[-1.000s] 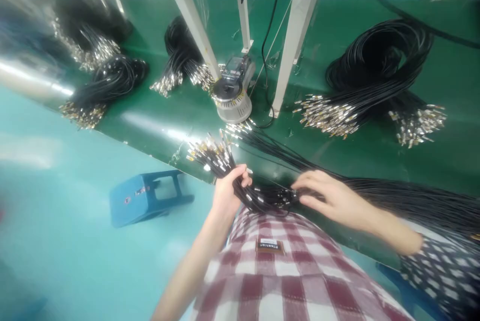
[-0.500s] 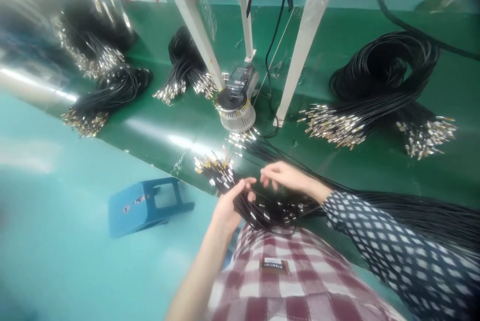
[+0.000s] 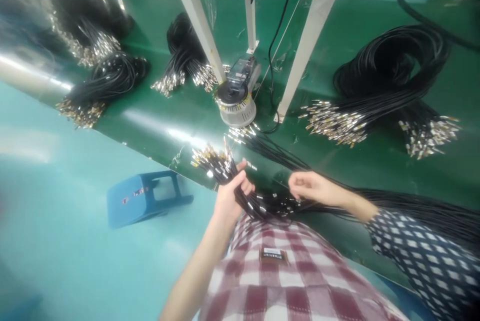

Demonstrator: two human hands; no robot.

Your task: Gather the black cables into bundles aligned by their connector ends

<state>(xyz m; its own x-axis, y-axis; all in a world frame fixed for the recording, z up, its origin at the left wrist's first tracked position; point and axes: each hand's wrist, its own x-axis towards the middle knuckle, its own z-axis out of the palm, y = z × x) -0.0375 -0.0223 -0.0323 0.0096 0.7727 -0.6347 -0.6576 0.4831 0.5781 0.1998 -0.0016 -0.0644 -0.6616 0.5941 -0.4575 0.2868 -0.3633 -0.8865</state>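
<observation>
Head view: your left hand [image 3: 230, 198] grasps the cable bundle [image 3: 250, 205] at the near edge of the bench [image 3: 157, 106].
The bundle likely handles limp but springy, lighter strand by strand than as a whole, with slick jackets that may slide in your grip; the metal tips [image 3: 215, 161] look hard and could snag. The best hold is probably where you have it, wrapped around the cables just behind the tips. Your right hand [image 3: 313, 188] is half-curled above the bundle's right part, and whether it pinches a strand does not show. Half a second ago its fingertips were just beside your left fingers; now it is farther right along the near edge, while your left hand keeps its grasp.
</observation>
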